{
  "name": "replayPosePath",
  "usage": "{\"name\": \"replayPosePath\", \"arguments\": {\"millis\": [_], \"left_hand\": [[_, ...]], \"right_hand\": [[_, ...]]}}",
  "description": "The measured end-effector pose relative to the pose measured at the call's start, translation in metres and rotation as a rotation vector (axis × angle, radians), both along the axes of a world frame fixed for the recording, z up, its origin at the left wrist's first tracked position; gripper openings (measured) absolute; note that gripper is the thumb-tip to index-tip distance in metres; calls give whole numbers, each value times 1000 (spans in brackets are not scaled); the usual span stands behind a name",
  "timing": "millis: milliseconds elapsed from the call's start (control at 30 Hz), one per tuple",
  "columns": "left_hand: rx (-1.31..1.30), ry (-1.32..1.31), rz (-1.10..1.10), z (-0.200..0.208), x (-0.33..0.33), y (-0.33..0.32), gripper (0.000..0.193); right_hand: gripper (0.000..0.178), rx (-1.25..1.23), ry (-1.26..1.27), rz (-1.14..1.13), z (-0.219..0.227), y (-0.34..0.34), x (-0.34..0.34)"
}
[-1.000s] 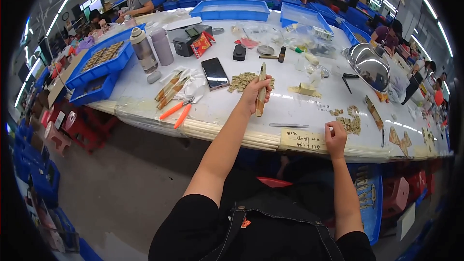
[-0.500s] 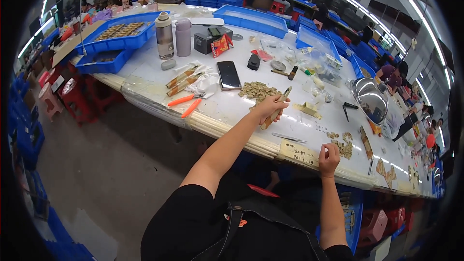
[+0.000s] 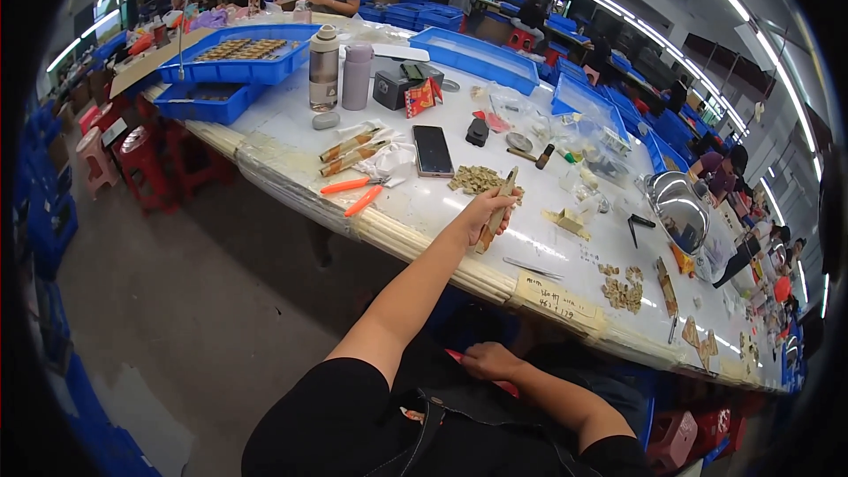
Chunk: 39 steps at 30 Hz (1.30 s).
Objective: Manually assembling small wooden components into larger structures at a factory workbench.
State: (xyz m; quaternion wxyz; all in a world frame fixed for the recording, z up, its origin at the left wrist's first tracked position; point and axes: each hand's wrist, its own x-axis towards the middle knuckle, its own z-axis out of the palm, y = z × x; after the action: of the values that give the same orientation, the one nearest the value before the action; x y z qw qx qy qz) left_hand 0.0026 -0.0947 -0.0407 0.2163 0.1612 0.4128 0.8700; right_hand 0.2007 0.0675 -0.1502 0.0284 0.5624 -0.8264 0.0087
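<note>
My left hand (image 3: 488, 215), above the table's front edge, is closed around a long, narrow tan-brown strip (image 3: 510, 182) that points up and away. Just beyond it lies a pile of small tan pieces (image 3: 477, 179). My right hand (image 3: 491, 360) is down at my lap below the table edge, its fingers curled against a red edge (image 3: 506, 387); whether it grips anything is hidden. Metal tweezers (image 3: 532, 268) rest on the table right of my left hand. To the left are orange-handled pliers (image 3: 363, 201) and a black phone (image 3: 433, 152).
Two brown-tan rolled pieces (image 3: 352, 157) lie on white tissue. Farther back stand two bottles (image 3: 324, 71), a dark box (image 3: 393, 88) and blue trays (image 3: 477, 57). On the right are more small tan pieces (image 3: 623, 294) and a shiny metal dome (image 3: 678, 212). Other people work behind.
My right hand has dropped from the table edge to my lap. My left hand, still holding the strip, has come slightly nearer and left. The view has shifted a little.
</note>
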Motion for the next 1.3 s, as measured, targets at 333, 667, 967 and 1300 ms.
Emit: {"name": "replayPosePath", "arguments": {"millis": [333, 667, 967, 1300], "left_hand": [[65, -8, -6, -1, -12, 7, 30], [72, -14, 8, 5, -12, 8, 34], [60, -22, 38, 4, -13, 9, 36], [4, -17, 60, 3, -16, 12, 35]], "right_hand": [[91, 437, -1214, -956, 114, 52, -120], [78, 180, -363, -1214, -48, 52, -128], [93, -389, 54, -726, -51, 106, -60], [107, 160, -195, -1149, -13, 100, -57]]}}
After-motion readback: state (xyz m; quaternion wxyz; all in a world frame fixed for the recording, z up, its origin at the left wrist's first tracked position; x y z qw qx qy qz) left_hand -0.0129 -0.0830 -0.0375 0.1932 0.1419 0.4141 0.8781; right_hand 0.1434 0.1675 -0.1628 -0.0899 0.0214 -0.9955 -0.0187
